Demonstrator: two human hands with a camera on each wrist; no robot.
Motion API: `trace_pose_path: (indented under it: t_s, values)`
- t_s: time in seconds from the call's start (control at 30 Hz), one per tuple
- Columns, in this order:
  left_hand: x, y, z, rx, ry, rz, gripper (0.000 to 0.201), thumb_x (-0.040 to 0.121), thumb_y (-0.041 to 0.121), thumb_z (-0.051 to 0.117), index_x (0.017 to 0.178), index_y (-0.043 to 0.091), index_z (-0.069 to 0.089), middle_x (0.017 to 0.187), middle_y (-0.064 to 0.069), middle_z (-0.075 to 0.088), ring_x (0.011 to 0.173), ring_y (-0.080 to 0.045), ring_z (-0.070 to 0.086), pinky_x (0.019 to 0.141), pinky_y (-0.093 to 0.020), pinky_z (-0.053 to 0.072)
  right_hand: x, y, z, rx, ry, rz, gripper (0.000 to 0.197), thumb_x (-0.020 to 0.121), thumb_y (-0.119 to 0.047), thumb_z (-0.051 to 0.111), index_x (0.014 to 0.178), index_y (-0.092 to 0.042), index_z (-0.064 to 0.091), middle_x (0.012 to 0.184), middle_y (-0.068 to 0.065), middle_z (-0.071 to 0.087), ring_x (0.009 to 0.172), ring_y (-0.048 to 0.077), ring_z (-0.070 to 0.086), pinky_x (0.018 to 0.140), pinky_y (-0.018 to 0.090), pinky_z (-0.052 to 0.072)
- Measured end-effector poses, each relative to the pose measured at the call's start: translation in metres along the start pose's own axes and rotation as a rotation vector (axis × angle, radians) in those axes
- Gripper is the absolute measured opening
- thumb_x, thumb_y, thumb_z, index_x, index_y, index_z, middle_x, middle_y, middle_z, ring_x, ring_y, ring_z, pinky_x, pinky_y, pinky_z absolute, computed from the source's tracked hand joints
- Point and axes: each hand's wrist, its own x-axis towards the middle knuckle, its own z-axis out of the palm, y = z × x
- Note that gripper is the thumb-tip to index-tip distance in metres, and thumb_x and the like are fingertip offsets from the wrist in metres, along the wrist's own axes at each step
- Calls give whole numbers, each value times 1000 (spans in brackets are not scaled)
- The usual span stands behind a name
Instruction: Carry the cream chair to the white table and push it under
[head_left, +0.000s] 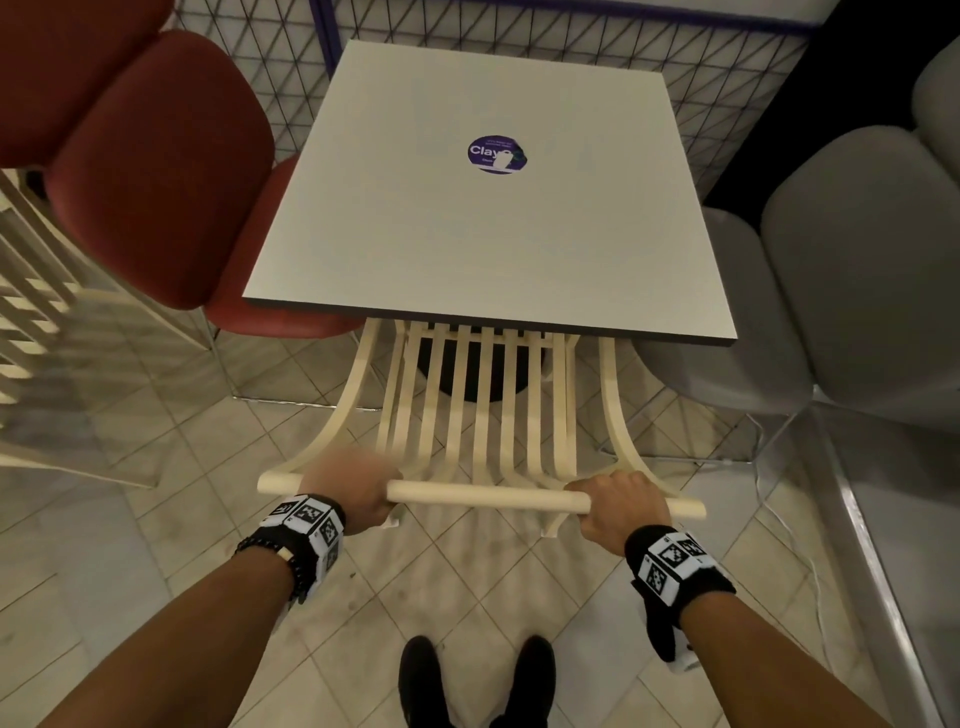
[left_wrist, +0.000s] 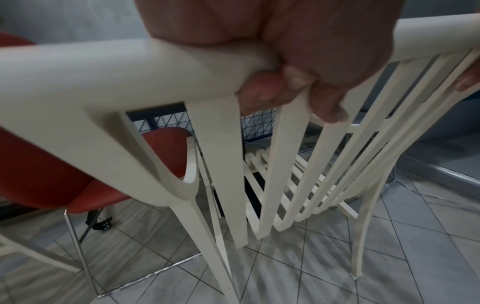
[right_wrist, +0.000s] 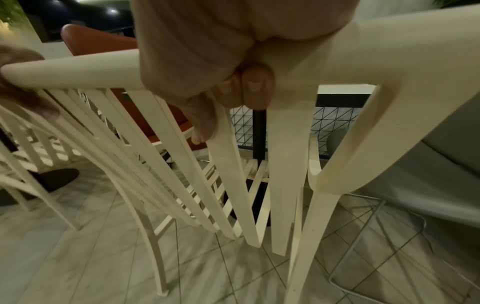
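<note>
The cream chair (head_left: 483, 405), made of curved slats, stands at the near edge of the white table (head_left: 483, 223) with its seat hidden beneath the tabletop. Only its slatted back and round top rail show from the head view. My left hand (head_left: 353, 493) grips the left part of that top rail, fingers curled round it (left_wrist: 298, 67). My right hand (head_left: 615, 501) grips the rail's right part the same way (right_wrist: 207, 67). The chair's slats (left_wrist: 226, 168) and rear legs (right_wrist: 155, 236) run down to the tiled floor.
A red padded chair (head_left: 156, 171) stands at the table's left side, a grey chair (head_left: 841, 280) at its right. Another cream slatted chair (head_left: 31, 322) is at far left. A wire grid fence (head_left: 519, 26) runs behind the table. My shoes (head_left: 475, 680) are on the tiles.
</note>
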Motion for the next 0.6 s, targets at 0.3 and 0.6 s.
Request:
trace_pose_path:
  t_s: [0.3,0.6]
  values:
    - [-4,4,1,-26,37,-52,27,85,50,53,108,39,63,85,8,61,86,-20,62,78,-36,49,-3,0,-2,-9,31,-26,27,81,-34,58,107,-36,63,89,-5,68,84,23,62,79,39,49]
    - [-29,28,38,-103,419,-138,69,74,47,72,133,21,48,119,-5,60,111,-28,53,99,-48,42,-52,-26,36,127,273,243,88,70,-36,77,142,-18,31,134,11,48,127,32,43,107,52,34]
